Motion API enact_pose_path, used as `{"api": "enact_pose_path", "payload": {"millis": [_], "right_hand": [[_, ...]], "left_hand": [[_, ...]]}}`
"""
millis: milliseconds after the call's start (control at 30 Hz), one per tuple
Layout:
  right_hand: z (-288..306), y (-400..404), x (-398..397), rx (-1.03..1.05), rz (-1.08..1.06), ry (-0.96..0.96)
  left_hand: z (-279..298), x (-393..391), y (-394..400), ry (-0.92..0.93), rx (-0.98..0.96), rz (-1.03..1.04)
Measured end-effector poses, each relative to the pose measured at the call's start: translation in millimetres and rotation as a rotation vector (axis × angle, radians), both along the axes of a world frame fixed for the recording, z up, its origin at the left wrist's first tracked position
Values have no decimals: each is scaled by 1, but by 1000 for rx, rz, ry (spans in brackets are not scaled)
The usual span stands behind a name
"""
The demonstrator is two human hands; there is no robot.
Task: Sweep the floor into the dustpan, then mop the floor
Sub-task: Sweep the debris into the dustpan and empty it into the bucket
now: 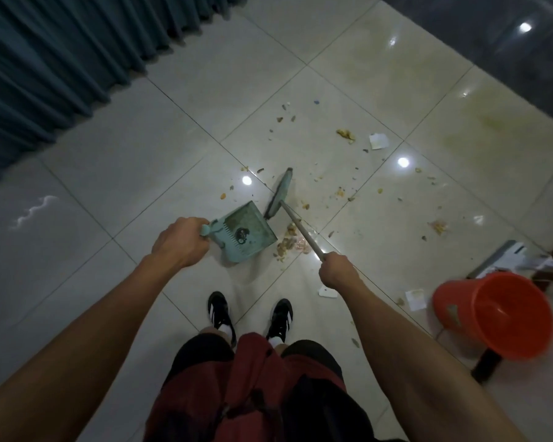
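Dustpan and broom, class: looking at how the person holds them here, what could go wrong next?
1. The broom head sits beyond the dustpan mouth while a crumb pile lies beside its edge; a stroke may push crumbs past it.
2. The orange bucket stands near the right hand; a wide swing could knock it.

One dustpan (pixel 248 232), teal. One broom (pixel 281 193), teal head, pale handle. One orange bucket (pixel 495 317). One white flat mop (pixel 505 255) lying on floor. Two hands: left hand (pixel 181 242), right hand (pixel 337 271). Two black shoes (pixel 219 311). Three white paper scraps (pixel 378 141). One curtain (pixel 61 59). Food crumbs (pixel 286 244): many, too scattered to count.
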State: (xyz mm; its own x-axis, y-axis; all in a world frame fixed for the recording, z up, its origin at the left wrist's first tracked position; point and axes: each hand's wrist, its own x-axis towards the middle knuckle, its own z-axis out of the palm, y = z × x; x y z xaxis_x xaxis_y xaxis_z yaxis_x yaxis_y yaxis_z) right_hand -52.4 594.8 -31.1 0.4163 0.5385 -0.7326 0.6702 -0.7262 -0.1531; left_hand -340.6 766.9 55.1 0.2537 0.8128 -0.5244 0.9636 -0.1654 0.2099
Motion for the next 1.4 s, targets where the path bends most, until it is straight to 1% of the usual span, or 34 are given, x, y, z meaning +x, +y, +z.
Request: {"api": "enact_pose_path", "payload": {"millis": [200, 333, 500, 600, 700, 800, 933, 1000, 1200, 1400], "right_hand": [[-5, 65, -43, 70, 21, 52], [-9, 131, -87, 57, 35, 65], [-21, 222, -151, 57, 116, 92], [-27, 271, -186, 51, 193, 89], [-31, 308, -212, 52, 251, 78], [-35, 331, -227, 0, 319, 41], [-35, 342, -230, -71, 404, -120], [-34, 340, -227, -86, 409, -161], [-30, 313, -196, -100, 310, -163], [-27, 248, -146, -121, 190, -166]], "left_hand": [[-2, -53, 38, -6, -10, 73], [-6, -100, 81, -4, -14, 107], [-16, -168, 143, -19, -30, 170], [-21, -201, 177, -1, -37, 148], [-24, -222, 208, 22, -54, 137], [-25, -232, 231, 53, -66, 130], [-26, -231, 254, 76, -76, 114], [-27, -226, 259, 71, -81, 103], [-28, -186, 250, 59, -51, 9], [-25, -135, 226, 42, -47, -77]]}}
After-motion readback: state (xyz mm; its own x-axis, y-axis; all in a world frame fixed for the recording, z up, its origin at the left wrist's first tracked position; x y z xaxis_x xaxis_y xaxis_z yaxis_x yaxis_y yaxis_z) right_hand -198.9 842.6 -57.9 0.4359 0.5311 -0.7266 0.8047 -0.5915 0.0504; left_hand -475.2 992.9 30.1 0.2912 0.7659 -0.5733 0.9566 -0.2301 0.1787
